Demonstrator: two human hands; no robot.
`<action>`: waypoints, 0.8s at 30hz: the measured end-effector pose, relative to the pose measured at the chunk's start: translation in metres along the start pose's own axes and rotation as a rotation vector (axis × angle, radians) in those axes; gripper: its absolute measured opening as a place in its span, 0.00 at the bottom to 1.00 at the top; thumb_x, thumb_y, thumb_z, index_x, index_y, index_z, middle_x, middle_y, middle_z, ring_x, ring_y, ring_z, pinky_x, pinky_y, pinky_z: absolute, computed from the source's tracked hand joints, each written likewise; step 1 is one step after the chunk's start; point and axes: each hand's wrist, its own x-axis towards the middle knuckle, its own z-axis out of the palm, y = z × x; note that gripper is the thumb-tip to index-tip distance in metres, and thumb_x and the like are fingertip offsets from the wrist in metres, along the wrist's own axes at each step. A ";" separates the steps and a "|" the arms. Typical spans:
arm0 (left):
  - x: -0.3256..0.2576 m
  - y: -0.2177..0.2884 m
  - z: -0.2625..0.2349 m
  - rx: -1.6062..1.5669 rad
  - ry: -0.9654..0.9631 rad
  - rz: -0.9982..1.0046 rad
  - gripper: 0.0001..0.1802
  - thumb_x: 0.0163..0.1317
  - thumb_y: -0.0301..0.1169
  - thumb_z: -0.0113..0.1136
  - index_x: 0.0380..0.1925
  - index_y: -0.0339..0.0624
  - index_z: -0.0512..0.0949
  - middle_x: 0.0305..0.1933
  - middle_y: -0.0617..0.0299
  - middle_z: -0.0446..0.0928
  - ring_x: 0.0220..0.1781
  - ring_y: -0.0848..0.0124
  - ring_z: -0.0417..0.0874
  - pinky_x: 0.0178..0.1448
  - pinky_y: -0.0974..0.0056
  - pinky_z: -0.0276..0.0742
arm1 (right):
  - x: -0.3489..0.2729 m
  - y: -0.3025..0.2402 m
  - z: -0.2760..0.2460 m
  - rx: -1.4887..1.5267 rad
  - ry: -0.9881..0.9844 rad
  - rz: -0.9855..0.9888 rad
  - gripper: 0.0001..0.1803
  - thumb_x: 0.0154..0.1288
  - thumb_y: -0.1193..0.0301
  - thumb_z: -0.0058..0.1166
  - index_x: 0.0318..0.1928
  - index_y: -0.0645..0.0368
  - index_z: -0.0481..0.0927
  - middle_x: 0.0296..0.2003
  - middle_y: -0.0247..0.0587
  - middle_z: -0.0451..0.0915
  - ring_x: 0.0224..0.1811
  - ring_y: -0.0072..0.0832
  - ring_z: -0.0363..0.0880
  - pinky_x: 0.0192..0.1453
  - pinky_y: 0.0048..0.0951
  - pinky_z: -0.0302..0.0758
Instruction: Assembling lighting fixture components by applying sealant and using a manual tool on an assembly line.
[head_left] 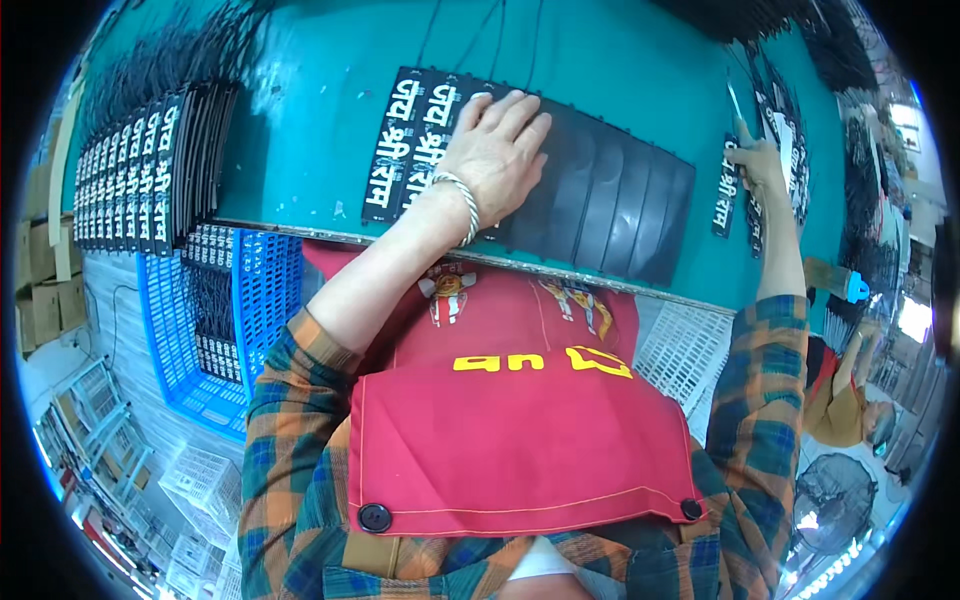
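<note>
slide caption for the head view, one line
Left hand resting on a row of black panels, right hand touching a lettered black tag, at a green table.

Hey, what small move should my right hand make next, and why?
Probably draw the lettered black tag left toward the row of black tags: your right hand has its fingers at that tag, while your left hand lies over the row, seemingly steadying it.

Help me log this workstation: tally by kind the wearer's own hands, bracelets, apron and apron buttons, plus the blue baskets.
Hands: 2 (left hand, right hand)
Twisted bracelet: 1
Red apron: 1
Black buttons: 2
Blue basket: 1
Total: 7
</note>
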 end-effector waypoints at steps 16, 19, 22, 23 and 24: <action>0.006 -0.010 0.004 -0.170 0.150 0.013 0.25 0.76 0.46 0.53 0.64 0.43 0.76 0.65 0.50 0.78 0.68 0.54 0.76 0.75 0.50 0.63 | -0.114 -0.152 0.071 0.684 0.009 -0.481 0.18 0.66 0.75 0.64 0.55 0.64 0.77 0.21 0.35 0.79 0.14 0.18 0.71 0.16 0.19 0.63; 0.000 -0.018 0.002 -0.199 0.133 -0.015 0.29 0.71 0.44 0.60 0.66 0.38 0.73 0.62 0.45 0.78 0.66 0.50 0.76 0.73 0.50 0.65 | -0.142 -0.157 0.128 0.706 -0.183 -0.461 0.18 0.65 0.76 0.65 0.54 0.65 0.76 0.23 0.37 0.81 0.16 0.19 0.74 0.18 0.18 0.65; 0.006 -0.011 -0.007 -0.283 0.105 -0.033 0.31 0.71 0.45 0.59 0.64 0.29 0.72 0.62 0.39 0.77 0.65 0.44 0.75 0.72 0.48 0.65 | -0.154 -0.148 0.151 0.656 -0.277 -0.472 0.18 0.65 0.77 0.64 0.53 0.64 0.77 0.23 0.35 0.82 0.18 0.19 0.76 0.21 0.17 0.68; 0.005 -0.012 -0.006 -0.280 0.115 -0.029 0.32 0.71 0.45 0.60 0.64 0.29 0.72 0.62 0.39 0.77 0.64 0.44 0.75 0.72 0.48 0.65 | -0.156 -0.147 0.155 0.619 -0.312 -0.480 0.18 0.65 0.75 0.65 0.53 0.64 0.77 0.24 0.35 0.82 0.19 0.18 0.76 0.22 0.17 0.69; 0.004 -0.012 -0.005 -0.277 0.126 -0.024 0.32 0.70 0.45 0.60 0.64 0.29 0.72 0.62 0.39 0.77 0.64 0.43 0.75 0.72 0.48 0.66 | -0.158 -0.145 0.159 0.621 -0.316 -0.470 0.18 0.65 0.75 0.65 0.53 0.64 0.77 0.24 0.35 0.82 0.19 0.18 0.76 0.22 0.17 0.69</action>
